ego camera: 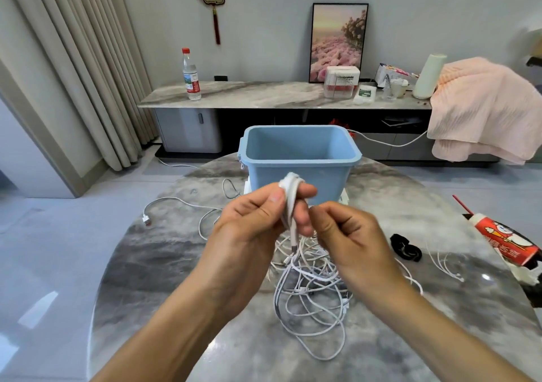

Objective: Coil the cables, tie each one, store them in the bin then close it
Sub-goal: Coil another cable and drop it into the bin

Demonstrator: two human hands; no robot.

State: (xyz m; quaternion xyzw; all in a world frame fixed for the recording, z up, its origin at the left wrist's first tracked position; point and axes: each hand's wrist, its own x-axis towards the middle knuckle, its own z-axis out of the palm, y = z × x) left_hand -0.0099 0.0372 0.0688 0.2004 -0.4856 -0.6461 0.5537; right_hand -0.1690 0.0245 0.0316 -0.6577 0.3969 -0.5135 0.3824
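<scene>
White folded cable bundle (pixel 290 194) sits pinched in the left hand (pixel 258 220), above a loose white cable tangle (pixel 311 290) on the round grey marble table (pixel 176 264). Right hand (pixel 346 235), fingers curled, whether gripping unclear. Open light-blue plastic bin (pixel 299 153) stands behind.

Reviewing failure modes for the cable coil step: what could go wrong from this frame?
1. The left hand grips a small white coil whose tail runs down into the tangled pile of white cables; pulling may drag or knot the pile.
2. The right hand is curled beside the coil and whether it holds anything cannot be told; if the left grip loosens, the loops could spring open.
3. A loose cable lies near the table's left edge and may slide off.
</scene>
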